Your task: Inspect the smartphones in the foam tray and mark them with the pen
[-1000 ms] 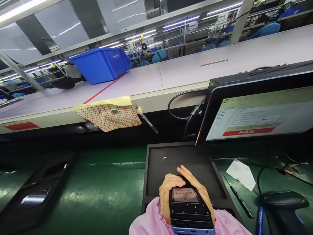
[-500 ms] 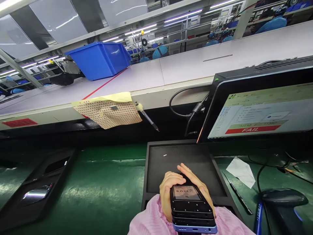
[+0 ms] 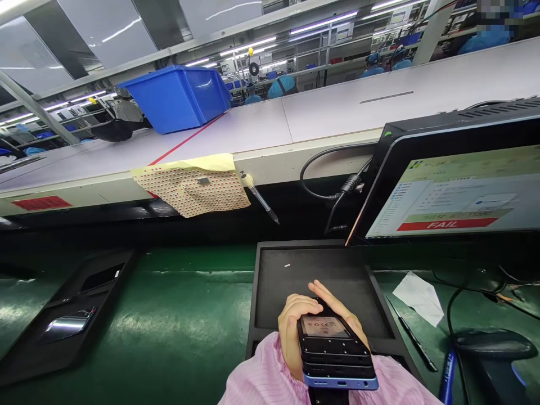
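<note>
A stack of smartphones (image 3: 333, 351) stands between my hands at the bottom centre. The top one is black with a printed label, and the lowest has a blue edge with a charging port. My left hand (image 3: 295, 323) curls around the stack's left side, its fingertips over the far end. Along the right side lies my right hand (image 3: 341, 312), fingers stretched and pressed against the edge; part of it is hidden behind the phones. Beneath is a black tray (image 3: 274, 289) with a tiny white scrap (image 3: 287, 265) in it.
A monitor (image 3: 455, 185) showing FAIL stands at right. Below it lie a white paper (image 3: 419, 298), thin black tool (image 3: 413, 337), blue pen (image 3: 448, 374) and barcode scanner (image 3: 495, 351). Another tray (image 3: 54, 360) holds phones at left. A blue bin (image 3: 177, 98) sits on the shelf.
The view has shifted slightly, so the surroundings sit a little further right. My hands keep the same hold on the stack, which tilts slightly more away from view.
</note>
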Demonstrator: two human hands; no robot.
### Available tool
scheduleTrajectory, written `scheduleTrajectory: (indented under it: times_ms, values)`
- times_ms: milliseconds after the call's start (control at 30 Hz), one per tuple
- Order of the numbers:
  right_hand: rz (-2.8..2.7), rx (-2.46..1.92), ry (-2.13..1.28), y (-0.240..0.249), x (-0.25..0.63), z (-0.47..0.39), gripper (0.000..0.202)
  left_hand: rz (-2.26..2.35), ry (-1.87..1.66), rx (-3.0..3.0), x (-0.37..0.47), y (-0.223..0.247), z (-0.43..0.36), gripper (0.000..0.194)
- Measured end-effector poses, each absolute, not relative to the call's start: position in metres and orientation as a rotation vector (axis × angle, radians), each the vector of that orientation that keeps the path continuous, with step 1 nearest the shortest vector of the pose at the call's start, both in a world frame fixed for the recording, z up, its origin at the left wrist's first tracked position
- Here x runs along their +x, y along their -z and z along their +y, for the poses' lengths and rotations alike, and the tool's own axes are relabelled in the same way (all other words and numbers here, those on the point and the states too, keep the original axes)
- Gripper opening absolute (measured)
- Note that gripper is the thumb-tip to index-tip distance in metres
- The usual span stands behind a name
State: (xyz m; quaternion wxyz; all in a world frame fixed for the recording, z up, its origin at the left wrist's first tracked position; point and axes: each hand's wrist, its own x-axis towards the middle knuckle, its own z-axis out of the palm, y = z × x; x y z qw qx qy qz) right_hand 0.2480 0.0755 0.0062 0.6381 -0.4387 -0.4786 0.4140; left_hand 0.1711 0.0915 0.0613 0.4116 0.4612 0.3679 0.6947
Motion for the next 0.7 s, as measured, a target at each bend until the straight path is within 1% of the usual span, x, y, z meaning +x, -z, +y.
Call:
scheduleTrajectory:
  times_ms: [133, 333, 533, 700]
  values:
    - [-1.114, -0.985, -0.966, -0.004, 0.25, 0.076, 0.056, 0.887, -1.758, 1.14, 0.171, -0.061, 0.092, 0.05]
    - [-1.131, -1.012, -0.929, -0.004, 0.251, 0.078, 0.059, 0.812, -1.676, 1.154, 0.163, -0.056, 0.095, 0.046]
    - [-0.942, -1.001, -1.002, -0.017, 0.242, 0.073, 0.055, 0.804, -1.597, 1.194, 0.156, -0.053, 0.096, 0.047]
    - [-0.901, -1.136, -1.008, -0.011, 0.241, 0.073, 0.052, 0.818, -1.418, 1.208, 0.15, -0.037, 0.099, 0.044]
